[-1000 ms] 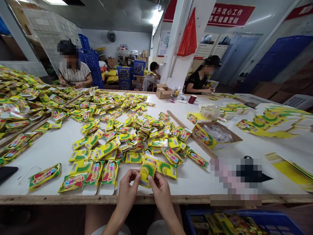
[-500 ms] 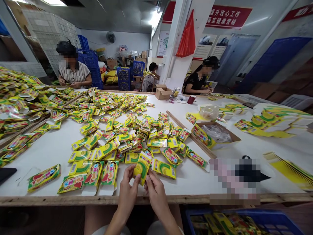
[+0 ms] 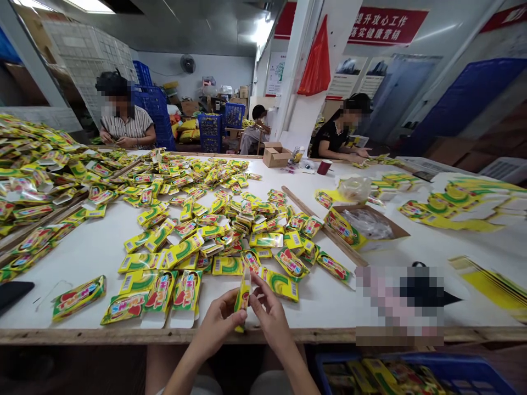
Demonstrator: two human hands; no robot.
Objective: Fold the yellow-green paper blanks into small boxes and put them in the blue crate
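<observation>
Left hand pinches a carton; right hand, at its three o'clock (grip unclear), could crease it by squeezing.

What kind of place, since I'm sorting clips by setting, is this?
Probably a packing workshop: heaps of printed cartons lie on a white worktable, two people work along its far side, and blue crates are stacked behind.

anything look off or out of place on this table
The small cartons look untidy: they lie at all angles in a loose jumble, some with white end flaps sticking out. A pixelated patch near the right front of the table hides what lies there. No clear damage shows on the carton in the left hand.
</observation>
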